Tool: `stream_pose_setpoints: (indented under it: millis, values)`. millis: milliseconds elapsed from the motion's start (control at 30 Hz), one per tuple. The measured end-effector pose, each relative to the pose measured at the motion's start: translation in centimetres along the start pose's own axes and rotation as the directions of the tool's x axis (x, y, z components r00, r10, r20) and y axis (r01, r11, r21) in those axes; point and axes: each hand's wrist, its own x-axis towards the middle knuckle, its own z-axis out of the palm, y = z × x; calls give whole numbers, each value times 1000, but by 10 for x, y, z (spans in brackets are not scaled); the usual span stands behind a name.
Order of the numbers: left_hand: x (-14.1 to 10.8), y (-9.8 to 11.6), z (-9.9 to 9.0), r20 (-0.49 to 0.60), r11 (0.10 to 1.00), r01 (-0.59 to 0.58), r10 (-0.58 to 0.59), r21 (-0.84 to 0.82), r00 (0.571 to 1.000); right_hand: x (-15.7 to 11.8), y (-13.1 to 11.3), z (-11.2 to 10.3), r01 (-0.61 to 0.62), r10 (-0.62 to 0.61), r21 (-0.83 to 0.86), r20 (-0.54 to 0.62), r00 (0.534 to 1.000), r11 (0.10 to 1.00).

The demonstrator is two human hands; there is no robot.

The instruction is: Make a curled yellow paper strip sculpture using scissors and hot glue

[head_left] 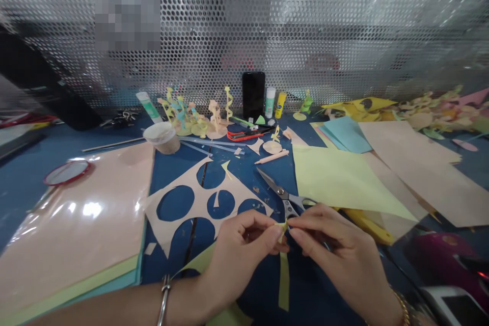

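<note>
Between both hands is a narrow yellow-green paper strip (283, 281), its upper end folded small at the fingertips and its tail hanging down. My left hand (244, 252) pinches the folded end between thumb and fingers. Thumb and fingers of my right hand (336, 252) close on the same end from the right. Just beyond the hands lie silver scissors (281, 192), blades slightly apart. A pale pink sheet with round holes (198, 200) lies left of them. Yellow-green paper is partly hidden under my left forearm.
A wrapped paper stack (84, 214) lies left, coloured sheets (344, 178) right. Behind stand a white cup (162, 137), curled paper figures (183, 114), a phone (253, 96) and glue sticks (270, 102). A red-handled cutter (244, 135) lies before the phone.
</note>
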Motion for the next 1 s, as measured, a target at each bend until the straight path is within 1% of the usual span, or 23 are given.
stream_pose_setpoints:
  millis: [300,467,667,800,900,1000]
  values:
    - [1,4,2,-11,999,40,-40,1,999,-1,1,0,-153,150,59,54,987,986]
    - [1,1,1,-3,1000,25,-25,6,1000,1,0,2,-154,149,66,73,986,986]
    - [1,0,2,5,999,42,-42,8,999,0,-1,2,-142,138,56,68,988,988]
    - [2,0,1,10,999,54,-54,2,998,0,-2,2,-178,169,96,98,981,979]
    - [2,-1,1,28,998,63,-63,-4,998,2,-4,3,-247,233,138,106,967,959]
    - [2,-2,1,61,997,69,-67,-37,996,4,-1,4,-382,358,221,141,923,897]
